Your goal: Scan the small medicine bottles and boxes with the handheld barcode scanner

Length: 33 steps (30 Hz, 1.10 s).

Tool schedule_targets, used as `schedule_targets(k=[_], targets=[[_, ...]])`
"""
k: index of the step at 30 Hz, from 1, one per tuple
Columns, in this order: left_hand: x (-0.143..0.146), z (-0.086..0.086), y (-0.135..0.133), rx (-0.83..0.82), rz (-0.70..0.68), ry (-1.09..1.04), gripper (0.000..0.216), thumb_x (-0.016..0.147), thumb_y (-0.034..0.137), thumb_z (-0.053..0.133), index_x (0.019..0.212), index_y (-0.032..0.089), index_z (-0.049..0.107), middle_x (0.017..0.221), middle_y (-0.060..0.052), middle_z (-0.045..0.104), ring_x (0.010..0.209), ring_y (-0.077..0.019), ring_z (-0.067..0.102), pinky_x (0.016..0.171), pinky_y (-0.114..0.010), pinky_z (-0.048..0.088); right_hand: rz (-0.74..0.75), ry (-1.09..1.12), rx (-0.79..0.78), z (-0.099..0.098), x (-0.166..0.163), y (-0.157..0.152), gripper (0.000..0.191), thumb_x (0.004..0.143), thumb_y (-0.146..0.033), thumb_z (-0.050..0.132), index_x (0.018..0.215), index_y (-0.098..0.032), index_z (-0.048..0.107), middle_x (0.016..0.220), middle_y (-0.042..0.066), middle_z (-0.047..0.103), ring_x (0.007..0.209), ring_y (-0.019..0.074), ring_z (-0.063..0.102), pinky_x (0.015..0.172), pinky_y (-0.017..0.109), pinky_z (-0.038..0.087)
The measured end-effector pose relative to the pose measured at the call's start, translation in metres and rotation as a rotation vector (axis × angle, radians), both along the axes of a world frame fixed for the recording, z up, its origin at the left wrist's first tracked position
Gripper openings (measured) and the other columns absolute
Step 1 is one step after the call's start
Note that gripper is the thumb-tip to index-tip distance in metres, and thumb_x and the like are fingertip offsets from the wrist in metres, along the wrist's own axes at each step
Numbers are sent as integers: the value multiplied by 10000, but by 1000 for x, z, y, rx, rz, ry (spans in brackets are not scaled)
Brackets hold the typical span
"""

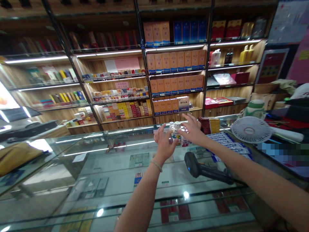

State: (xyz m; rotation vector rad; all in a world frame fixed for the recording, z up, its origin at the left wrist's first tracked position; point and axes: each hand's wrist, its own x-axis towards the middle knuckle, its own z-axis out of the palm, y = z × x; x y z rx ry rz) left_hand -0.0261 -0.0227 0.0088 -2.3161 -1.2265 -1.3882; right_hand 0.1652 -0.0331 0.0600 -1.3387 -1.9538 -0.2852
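Note:
A group of small clear bottles (177,126) with pale caps and coloured labels stands on the glass counter between my hands. My left hand (165,141) is at the group's left side, its fingers curved and apart. From the right, my right hand (191,128) reaches over the bottles with its fingers spread, covering some of them. Whether either hand touches a bottle cannot be made out. A black barcode scanner (205,169) lies on the glass below my right forearm.
A stack of dark red and yellow packs (210,125) and blue-and-white packets (228,144) lie to the right. A white fan (251,129) and a green-and-white jug (254,108) are beyond. Lit shelves with orange boxes (176,85) stand behind the glass counter (101,161).

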Motion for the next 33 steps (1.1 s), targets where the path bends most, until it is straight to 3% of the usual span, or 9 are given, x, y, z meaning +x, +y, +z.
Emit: schedule_targets(k=[3, 9, 15, 21, 28, 33], targets=[[1, 3, -1, 8, 0, -35, 247, 952, 396, 550, 1091, 282, 720, 1583, -78, 364, 1476, -300, 267, 1190, -569, 221, 5, -45, 2, 2, 9, -3, 423, 935, -558, 512, 1062, -214, 723, 1591, 123, 375, 1478, 335, 232, 1150, 569, 236], [2, 7, 4, -6, 1, -42, 155, 875, 384, 683, 966, 293, 770, 1557, -52, 423, 1470, -314, 272, 1181, -613, 234, -24, -104, -9, 1, 11, -11, 340, 943, -465, 532, 1113, -229, 711, 1604, 105, 360, 1490, 330, 215, 1156, 588, 213], [-17, 29, 10, -20, 31, 52, 107, 835, 313, 735, 932, 311, 779, 1523, -33, 484, 1457, -323, 302, 1169, -621, 233, -27, -138, 5, 12, -8, -8, 328, 951, -418, 538, 1149, -220, 708, 1599, 114, 367, 1495, 320, 209, 1168, 577, 189], [-82, 39, -1, -21, 162, 184, 102, 833, 334, 738, 924, 326, 782, 1523, -22, 490, 1458, -333, 295, 1172, -622, 201, 38, -143, -65, 11, -74, 5, 318, 949, -409, 546, 1145, -216, 704, 1607, 121, 352, 1501, 318, 209, 1170, 575, 195], [-175, 11, -20, -148, 335, 228, 74, 833, 327, 740, 891, 316, 784, 1507, -40, 505, 1455, -326, 306, 1168, -638, 180, 164, -103, -170, -24, -173, 8, 314, 956, -371, 533, 1192, -219, 672, 1600, 132, 356, 1498, 314, 220, 1152, 592, 224], [-217, -7, -24, -209, 373, 248, 80, 815, 325, 757, 885, 298, 785, 1488, -56, 516, 1440, -319, 325, 1190, -614, 189, 211, -51, -219, -52, -215, 8, 319, 959, -372, 536, 1207, -218, 662, 1589, 133, 377, 1489, 314, 246, 1151, 576, 238]])
